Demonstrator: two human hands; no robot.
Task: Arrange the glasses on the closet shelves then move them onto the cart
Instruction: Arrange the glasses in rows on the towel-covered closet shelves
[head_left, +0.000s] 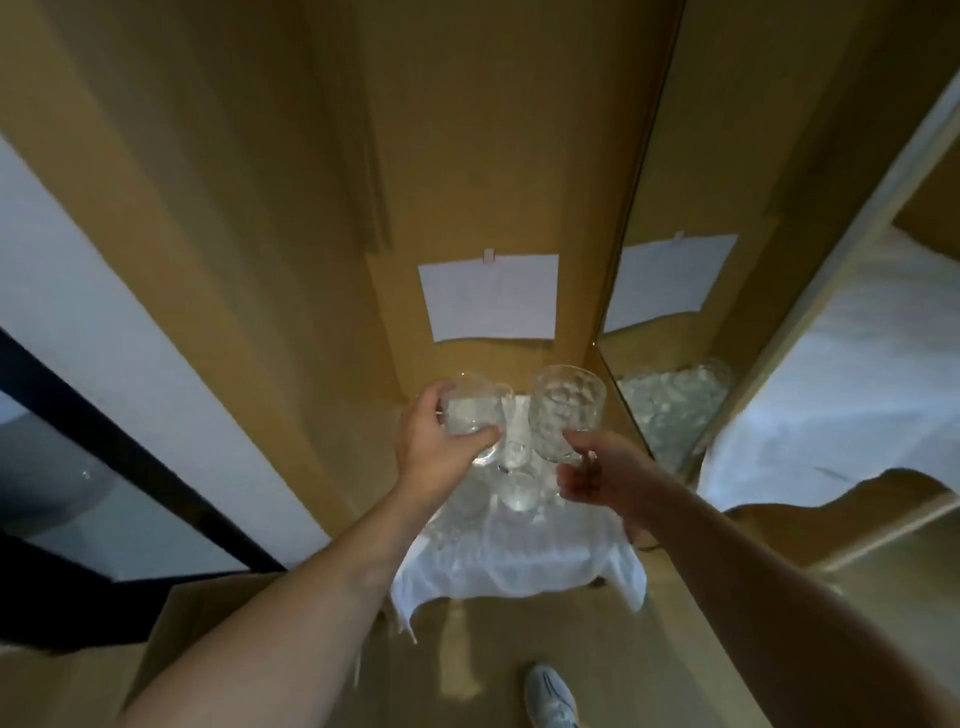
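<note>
While held up above a white cloth (519, 561) with more glasses (514, 488) on it, were gripped tight: a glass mug (470, 410) in the left hand (441, 447), a bumpy glass (566, 410) in the right hand (597, 475). Taped behind, white paper (488, 296).

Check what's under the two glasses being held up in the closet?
Below the left hand with its mug and the right hand with its dimpled glass, more clear glasses stand on a white cloth. Hands and held glasses cover part of the group, so no count.
</note>
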